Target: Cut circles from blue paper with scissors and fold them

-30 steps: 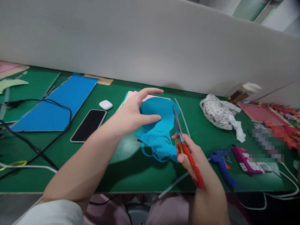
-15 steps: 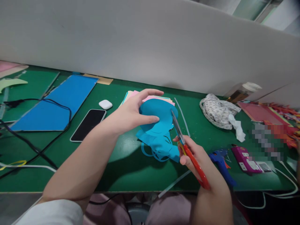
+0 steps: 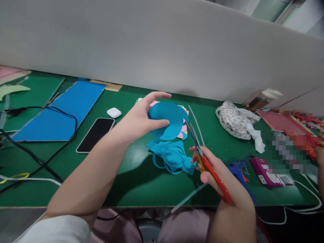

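Observation:
Pinched between the thumb and fingers of my left hand [image 3: 144, 116] is a round piece of blue paper [image 3: 164, 118], held above the table. My right hand [image 3: 215, 172] grips scissors [image 3: 207, 165] with red and yellow handles. Their blades point up and left, slightly parted, with the tips at the right edge of the blue paper. Below the paper lies a heap of curled blue paper scraps [image 3: 173, 157]. Behind it, partly hidden, is a stack of coloured paper [image 3: 185, 130] with pink showing.
A phone [image 3: 96, 135], white earbud case [image 3: 114, 112] and blue board [image 3: 63, 111] lie left, with black cables across the board. To the right are a blue glue gun [image 3: 240, 175], purple power strip [image 3: 265, 171], patterned cloth [image 3: 234, 119] and bottle [image 3: 263, 99]. Another person's hand [image 3: 321, 158] shows at far right.
My right hand has drawn the scissors slightly down and right. The blue paper has turned and shifted a little left and up with my left hand. Another person's hand has appeared at the right edge.

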A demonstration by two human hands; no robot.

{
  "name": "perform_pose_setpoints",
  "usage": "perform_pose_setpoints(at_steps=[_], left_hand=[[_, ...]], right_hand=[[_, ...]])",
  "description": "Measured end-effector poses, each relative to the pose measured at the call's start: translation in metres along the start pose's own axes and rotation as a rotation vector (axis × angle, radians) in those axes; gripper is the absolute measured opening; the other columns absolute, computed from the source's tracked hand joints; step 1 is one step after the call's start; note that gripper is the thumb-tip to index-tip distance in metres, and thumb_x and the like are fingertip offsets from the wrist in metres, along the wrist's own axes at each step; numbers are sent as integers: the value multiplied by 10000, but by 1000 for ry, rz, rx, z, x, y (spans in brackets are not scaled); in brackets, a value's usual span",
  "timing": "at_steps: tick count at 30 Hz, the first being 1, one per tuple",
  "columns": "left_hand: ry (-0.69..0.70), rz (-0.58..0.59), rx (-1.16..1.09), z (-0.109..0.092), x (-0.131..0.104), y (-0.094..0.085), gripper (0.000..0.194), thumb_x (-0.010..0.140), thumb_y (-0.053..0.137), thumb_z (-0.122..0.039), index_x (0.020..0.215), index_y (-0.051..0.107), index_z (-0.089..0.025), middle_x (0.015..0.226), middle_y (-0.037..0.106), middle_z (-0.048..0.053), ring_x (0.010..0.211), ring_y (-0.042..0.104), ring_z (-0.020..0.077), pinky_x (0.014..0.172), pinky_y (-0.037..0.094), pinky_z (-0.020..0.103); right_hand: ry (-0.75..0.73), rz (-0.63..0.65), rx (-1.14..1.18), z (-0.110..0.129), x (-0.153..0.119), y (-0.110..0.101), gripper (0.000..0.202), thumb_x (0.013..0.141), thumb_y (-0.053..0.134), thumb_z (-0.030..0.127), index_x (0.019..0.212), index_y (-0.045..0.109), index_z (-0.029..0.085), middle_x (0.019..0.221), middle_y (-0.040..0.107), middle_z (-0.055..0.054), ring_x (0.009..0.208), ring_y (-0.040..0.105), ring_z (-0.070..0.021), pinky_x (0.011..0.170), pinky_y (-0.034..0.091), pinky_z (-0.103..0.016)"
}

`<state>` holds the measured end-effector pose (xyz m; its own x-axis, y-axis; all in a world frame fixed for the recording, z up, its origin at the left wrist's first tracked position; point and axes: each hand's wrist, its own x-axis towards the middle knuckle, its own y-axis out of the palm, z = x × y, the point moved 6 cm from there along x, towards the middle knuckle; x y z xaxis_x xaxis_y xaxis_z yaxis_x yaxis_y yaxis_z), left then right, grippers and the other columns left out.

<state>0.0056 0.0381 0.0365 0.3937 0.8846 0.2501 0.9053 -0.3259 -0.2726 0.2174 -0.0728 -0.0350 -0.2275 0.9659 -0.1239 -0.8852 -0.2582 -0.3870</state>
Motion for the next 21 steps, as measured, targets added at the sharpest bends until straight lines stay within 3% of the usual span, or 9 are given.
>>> perform_pose_setpoints(at_steps=[3,5,6,8,10,13,15,18,21], left_hand=[[-13,-22,6,4,3,-3,643,704,738,-277,1290,473,-294,1022,634,22,778,660,196,597,565,292],[-19,-6,47,6,3,0,646,710,724,-263,1299,461,-299,1098,622,33,828,660,206,625,563,295],[-8,15,75,5,2,4,639,716,713,-255,1301,458,-299,1170,601,40,877,656,213,649,561,294],[40,89,155,4,-1,18,641,723,688,-228,1315,451,-292,1337,511,48,993,626,219,720,547,285],[79,211,256,4,-5,39,694,722,662,-189,1362,411,-284,1409,457,53,1060,591,212,805,514,281],[45,398,372,11,-13,69,795,753,589,-164,1458,256,-318,1176,621,48,862,624,173,732,482,276],[29,473,415,14,-17,80,829,749,576,-158,1475,213,-329,971,668,14,697,599,145,633,441,243],[36,508,413,16,-18,84,838,748,575,-164,1478,202,-338,806,652,-28,550,518,109,533,361,205],[45,492,362,18,-16,80,833,750,581,-166,1480,212,-330,821,650,-20,538,498,97,521,355,200]], right_hand=[[-65,-26,153,-2,-4,-11,704,664,616,737,1198,566,282,930,587,-49,734,550,-190,612,467,-287],[-132,-128,218,-3,-4,-22,580,739,629,652,1187,588,286,913,596,-43,725,561,-179,617,484,-285],[-162,-200,241,-3,-3,-26,510,773,636,591,1184,591,292,896,598,-35,705,564,-167,614,492,-281],[-212,-461,283,-5,-1,-38,388,825,648,432,1185,570,311,896,609,-19,721,588,-154,661,521,-290],[-275,-621,298,-3,3,-38,430,800,684,326,1200,524,323,895,618,-5,770,620,-162,728,542,-329],[-284,-600,250,2,14,-23,441,786,669,259,1194,505,298,895,631,-9,850,643,-181,764,542,-350],[-249,-510,148,5,20,-11,438,773,668,232,1182,522,279,902,631,-9,847,639,-172,779,538,-336],[-213,-415,-12,9,23,1,423,768,654,210,1175,547,258,936,636,-13,821,627,-161,737,532,-298],[-187,-448,-62,10,23,3,378,767,644,222,1136,571,253,905,637,-3,662,581,-133,609,504,-270]])
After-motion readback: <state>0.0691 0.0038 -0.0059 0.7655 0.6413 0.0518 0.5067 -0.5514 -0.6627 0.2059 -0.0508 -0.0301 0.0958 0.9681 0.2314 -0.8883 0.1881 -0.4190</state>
